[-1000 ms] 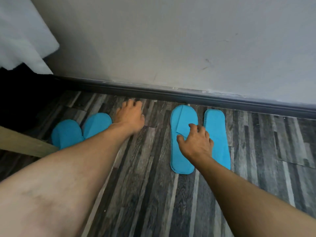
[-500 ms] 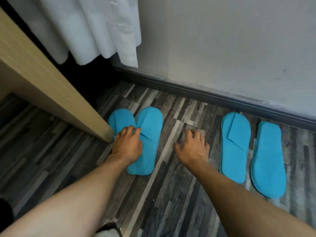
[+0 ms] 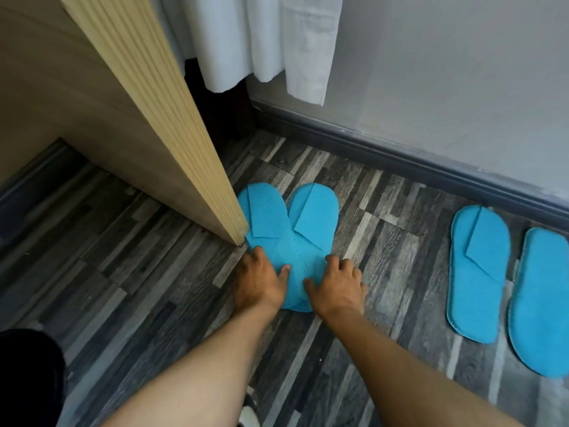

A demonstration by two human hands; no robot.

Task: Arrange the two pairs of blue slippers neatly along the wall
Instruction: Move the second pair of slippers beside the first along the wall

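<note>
Two pairs of flat blue slippers lie on the dark wood-pattern floor. The left pair [image 3: 288, 229] sits beside the wooden panel's corner, heels overlapping in a V, toes spread toward the wall. My left hand [image 3: 260, 280] presses on the heel of the left slipper of that pair. My right hand [image 3: 337, 285] rests on the heel of its right slipper, fingers spread. The right pair lies side by side near the baseboard: one slipper [image 3: 478, 272] with a folded strap and one [image 3: 538, 300] partly cut off by the frame edge.
A light wooden panel [image 3: 172, 143] stands on the left, its corner touching the left pair. White cloth [image 3: 261, 41] hangs above the dark baseboard [image 3: 400, 158] and grey wall. A dark garment [image 3: 27, 377] shows at bottom left. Bare floor lies between the two pairs.
The view has swung left. My right hand left the right pair and crossed to the left pair; both hands now rest on its heels, which overlap more.
</note>
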